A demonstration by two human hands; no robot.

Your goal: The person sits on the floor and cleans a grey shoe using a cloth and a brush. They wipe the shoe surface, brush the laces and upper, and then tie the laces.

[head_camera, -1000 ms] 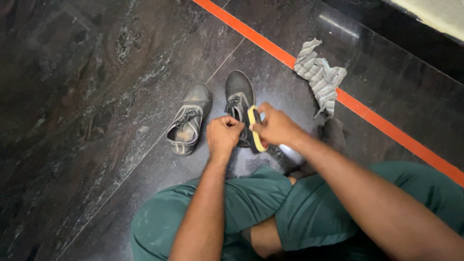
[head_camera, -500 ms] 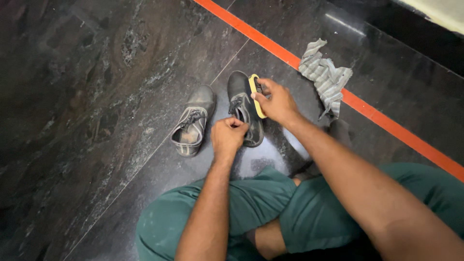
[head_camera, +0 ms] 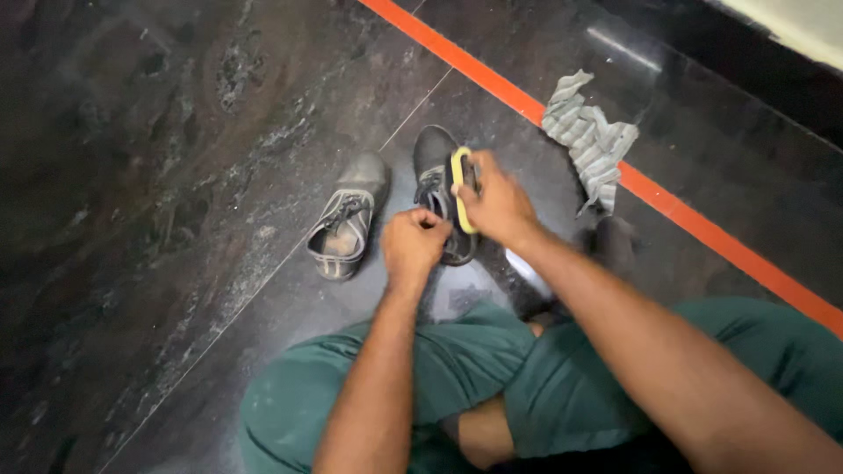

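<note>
The dark shoe (head_camera: 436, 175), standing on the floor (head_camera: 176, 175) beside its grey mate (head_camera: 344, 224), is being steadied at the heel by the fisted left hand (head_camera: 414, 246) while a yellow-backed brush (head_camera: 459, 189), gripped in the right hand (head_camera: 496, 204), is being pressed against its side.

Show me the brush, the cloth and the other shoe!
brush (head_camera: 457, 187), head view, on its yellow back.
cloth (head_camera: 587, 139), head view, on its striped middle.
other shoe (head_camera: 345, 218), head view, on its laces.

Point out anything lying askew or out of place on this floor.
The striped cloth lies crumpled across the orange floor line. The loose grey shoe sits angled away from the shoe being brushed.
</note>
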